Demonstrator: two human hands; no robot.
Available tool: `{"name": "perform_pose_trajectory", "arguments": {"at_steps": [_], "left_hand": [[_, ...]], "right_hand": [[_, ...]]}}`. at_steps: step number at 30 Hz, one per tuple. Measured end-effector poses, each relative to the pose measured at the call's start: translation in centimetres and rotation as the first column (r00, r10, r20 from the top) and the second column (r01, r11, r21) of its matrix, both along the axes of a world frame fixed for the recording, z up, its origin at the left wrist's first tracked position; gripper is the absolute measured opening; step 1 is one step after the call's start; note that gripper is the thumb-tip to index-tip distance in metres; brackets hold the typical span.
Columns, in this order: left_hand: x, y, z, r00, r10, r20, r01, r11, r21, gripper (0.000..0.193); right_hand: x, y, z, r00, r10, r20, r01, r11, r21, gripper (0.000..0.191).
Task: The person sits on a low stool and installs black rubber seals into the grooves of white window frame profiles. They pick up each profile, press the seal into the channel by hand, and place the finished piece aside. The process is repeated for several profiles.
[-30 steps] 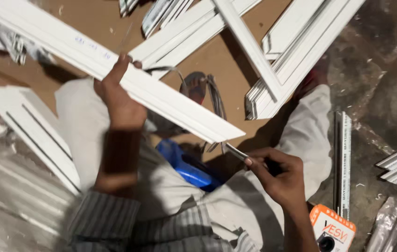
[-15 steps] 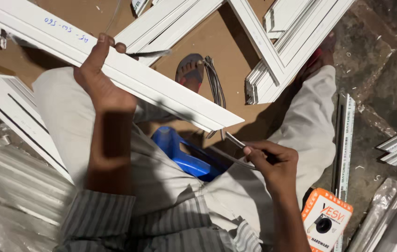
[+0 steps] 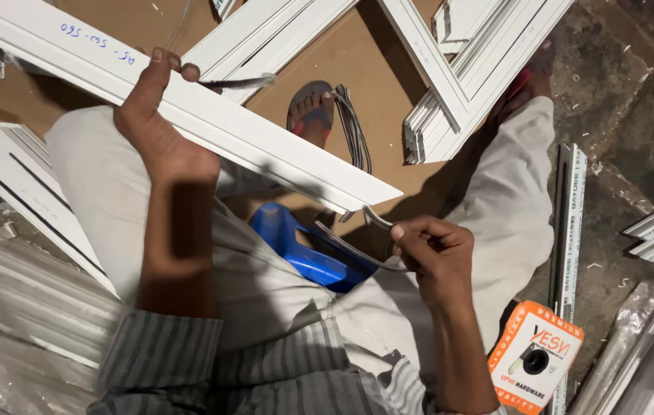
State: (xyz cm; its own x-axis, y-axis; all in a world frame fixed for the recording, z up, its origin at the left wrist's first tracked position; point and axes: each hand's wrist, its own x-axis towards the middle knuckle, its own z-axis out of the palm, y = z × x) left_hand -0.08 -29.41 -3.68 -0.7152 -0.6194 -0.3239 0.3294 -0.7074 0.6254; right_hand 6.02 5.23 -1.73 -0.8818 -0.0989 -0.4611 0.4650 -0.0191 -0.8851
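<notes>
The left hand [image 3: 159, 131] grips the white frame strip [image 3: 211, 123] across the lap while the right hand [image 3: 431, 253] pinches the grey seal [image 3: 350, 250] at its end — best fed straight, kept taut.

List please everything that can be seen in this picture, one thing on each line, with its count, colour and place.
long profile bar: one, white, lying slantwise across the lap, held near its upper left part
grey strip: one, thin and bent, at the bar's lower end, pinched in the right hand
other profile bars: several, white, on the brown board at the top
brown board: one, under the bars
blue stool: one, between the legs
sandal: one, grey with red, on a foot at top centre
small box: one, orange and white, lower right on the floor
plastic wrapping: clear, at left
left hand: gripping the long bar
right hand: holding the strip
</notes>
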Motion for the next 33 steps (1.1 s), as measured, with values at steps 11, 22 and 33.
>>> {"name": "perform_pose_trajectory", "arguments": {"at_steps": [11, 22, 33], "left_hand": [[0.0, 0.0, 0.1, 1.000, 0.006, 0.016, -0.007, 1.000, 0.011, 0.027], [-0.3, -0.1, 0.2, 1.000, -0.015, 0.001, 0.015, 0.999, 0.035, 0.026], [-0.6, 0.0, 0.2, 0.999, 0.054, -0.001, -0.054, 0.997, 0.052, 0.023]], "right_hand": [[0.1, -0.2, -0.1, 0.999, -0.033, 0.038, 0.034, 0.999, -0.015, 0.008], [-0.3, -1.1, 0.1, 0.996, -0.085, 0.019, 0.086, 0.993, -0.076, 0.015], [-0.6, -4.4, 1.7, 0.998, -0.040, -0.049, 0.044, 0.996, 0.076, 0.009]]}}
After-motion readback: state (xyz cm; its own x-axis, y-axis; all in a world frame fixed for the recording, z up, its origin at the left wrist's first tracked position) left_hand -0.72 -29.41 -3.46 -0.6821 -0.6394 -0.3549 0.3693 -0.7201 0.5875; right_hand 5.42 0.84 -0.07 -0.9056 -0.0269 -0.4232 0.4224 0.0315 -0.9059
